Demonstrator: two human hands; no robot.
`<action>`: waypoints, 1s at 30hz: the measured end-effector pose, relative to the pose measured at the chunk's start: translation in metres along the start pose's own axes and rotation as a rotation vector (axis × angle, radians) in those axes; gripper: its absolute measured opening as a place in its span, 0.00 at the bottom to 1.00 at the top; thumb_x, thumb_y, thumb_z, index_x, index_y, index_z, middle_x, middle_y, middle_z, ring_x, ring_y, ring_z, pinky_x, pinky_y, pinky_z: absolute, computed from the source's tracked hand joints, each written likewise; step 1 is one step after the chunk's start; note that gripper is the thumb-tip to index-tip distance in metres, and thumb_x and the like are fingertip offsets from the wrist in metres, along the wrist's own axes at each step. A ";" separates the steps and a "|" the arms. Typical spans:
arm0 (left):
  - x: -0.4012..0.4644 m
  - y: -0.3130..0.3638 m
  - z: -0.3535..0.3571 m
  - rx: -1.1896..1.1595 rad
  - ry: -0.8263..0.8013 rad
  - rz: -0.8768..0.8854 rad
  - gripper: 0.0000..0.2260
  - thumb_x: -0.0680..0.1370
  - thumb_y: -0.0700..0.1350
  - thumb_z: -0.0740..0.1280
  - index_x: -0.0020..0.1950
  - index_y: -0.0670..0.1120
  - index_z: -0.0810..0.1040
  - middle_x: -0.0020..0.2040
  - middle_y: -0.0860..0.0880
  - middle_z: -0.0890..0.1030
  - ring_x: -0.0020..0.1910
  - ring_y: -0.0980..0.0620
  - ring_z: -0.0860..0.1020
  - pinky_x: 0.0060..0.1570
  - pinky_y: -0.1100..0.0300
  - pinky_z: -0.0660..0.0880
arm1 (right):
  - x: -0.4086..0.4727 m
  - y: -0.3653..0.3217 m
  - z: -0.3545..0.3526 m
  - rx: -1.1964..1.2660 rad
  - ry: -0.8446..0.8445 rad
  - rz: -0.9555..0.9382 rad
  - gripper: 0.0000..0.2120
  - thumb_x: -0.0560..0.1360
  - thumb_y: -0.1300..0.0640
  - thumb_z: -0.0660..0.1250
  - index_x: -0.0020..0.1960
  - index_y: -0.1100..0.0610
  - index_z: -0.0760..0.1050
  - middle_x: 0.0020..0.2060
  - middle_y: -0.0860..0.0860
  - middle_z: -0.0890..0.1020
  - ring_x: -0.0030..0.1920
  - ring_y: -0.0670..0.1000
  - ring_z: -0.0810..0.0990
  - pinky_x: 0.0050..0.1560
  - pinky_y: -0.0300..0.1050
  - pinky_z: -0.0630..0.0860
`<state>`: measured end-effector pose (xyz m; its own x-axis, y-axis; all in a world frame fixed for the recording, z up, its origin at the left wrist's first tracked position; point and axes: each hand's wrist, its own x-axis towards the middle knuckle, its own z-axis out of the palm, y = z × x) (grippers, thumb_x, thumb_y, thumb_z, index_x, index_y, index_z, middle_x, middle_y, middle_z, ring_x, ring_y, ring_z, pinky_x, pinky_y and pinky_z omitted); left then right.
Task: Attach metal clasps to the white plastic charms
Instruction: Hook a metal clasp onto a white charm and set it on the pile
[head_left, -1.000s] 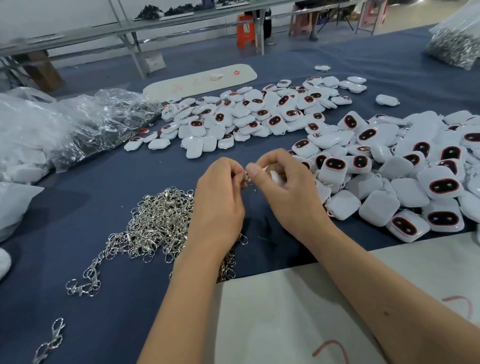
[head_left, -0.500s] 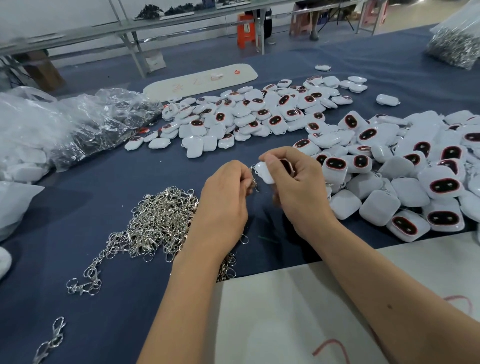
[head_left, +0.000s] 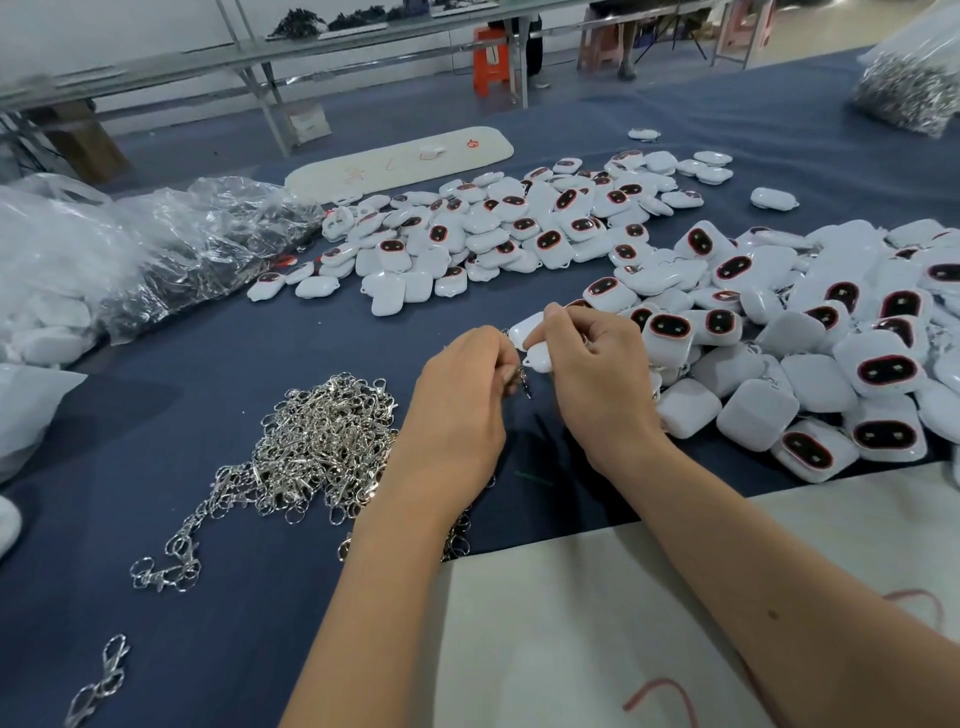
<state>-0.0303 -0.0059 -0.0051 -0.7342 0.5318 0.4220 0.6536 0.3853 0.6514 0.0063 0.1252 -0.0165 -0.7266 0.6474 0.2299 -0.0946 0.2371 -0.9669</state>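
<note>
L hand (head_left: 462, 384) pinches clasp (head_left: 521, 378); R hand (head_left: 597, 364) grips white charm (head_left: 535, 345). Risk: clasp misses charm's small loop, slips from the pinch.

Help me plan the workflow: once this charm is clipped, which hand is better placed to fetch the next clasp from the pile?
Left. The left hand sits right beside the clasp pile, which lies on its side of the cloth. The right hand holds the white charm and is nearer the charm heap.
</note>
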 end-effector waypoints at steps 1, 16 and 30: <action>0.000 0.000 0.000 0.001 -0.002 0.002 0.08 0.80 0.34 0.61 0.44 0.45 0.74 0.40 0.51 0.78 0.43 0.48 0.76 0.44 0.50 0.73 | 0.000 0.000 0.000 -0.009 0.009 0.001 0.21 0.85 0.54 0.62 0.36 0.58 0.80 0.19 0.42 0.62 0.22 0.45 0.62 0.25 0.32 0.58; -0.001 -0.002 0.004 0.094 -0.016 -0.034 0.08 0.79 0.34 0.62 0.45 0.45 0.74 0.42 0.50 0.78 0.43 0.46 0.75 0.45 0.43 0.74 | -0.006 -0.008 -0.001 -0.187 0.008 -0.085 0.20 0.84 0.58 0.62 0.37 0.66 0.77 0.24 0.45 0.66 0.31 0.47 0.65 0.36 0.45 0.64; -0.001 0.005 -0.001 -0.308 0.079 -0.078 0.09 0.78 0.34 0.68 0.49 0.47 0.82 0.45 0.55 0.84 0.48 0.53 0.82 0.49 0.57 0.80 | -0.003 -0.004 0.000 0.357 -0.057 0.205 0.23 0.85 0.51 0.61 0.33 0.50 0.81 0.21 0.45 0.70 0.21 0.45 0.65 0.25 0.37 0.63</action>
<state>-0.0266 -0.0055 -0.0014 -0.7995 0.4450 0.4034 0.5177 0.1701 0.8385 0.0091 0.1220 -0.0129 -0.7903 0.6119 0.0321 -0.1673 -0.1652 -0.9720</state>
